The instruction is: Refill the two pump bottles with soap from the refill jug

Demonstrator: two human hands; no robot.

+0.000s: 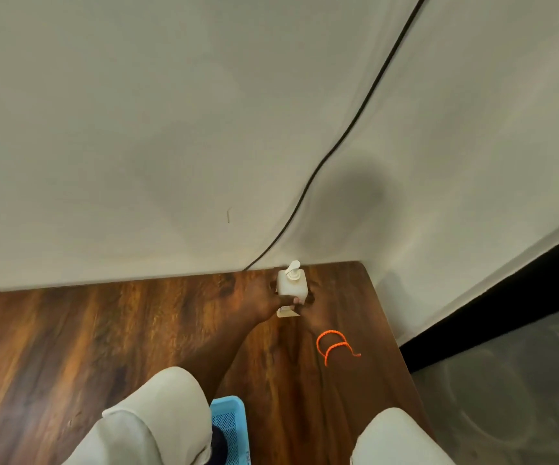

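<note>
The wooden worktop (103, 347) runs to a far corner against the wall, and one white pump bottle (290, 283) stands upright there, close to the right edge. Both hands reach it: the left hand (264, 302) wraps its fingers (296, 300) round the lower body, and the right hand (313, 305) seems to grip from the other side — though its fingers are mostly hidden, so I cannot tell for certain.

The risk, as I judge it, is a slip or tip at full arm's stretch; a pump head (293, 268) left loose could spill soap.

Counted: one worktop, one blue tray (229, 417) partly under the left sleeve, one pump bottle — the second bottle and the jug are out of view — and one orange cord bracelet (333, 345), doubled, on the right wrist.
</note>
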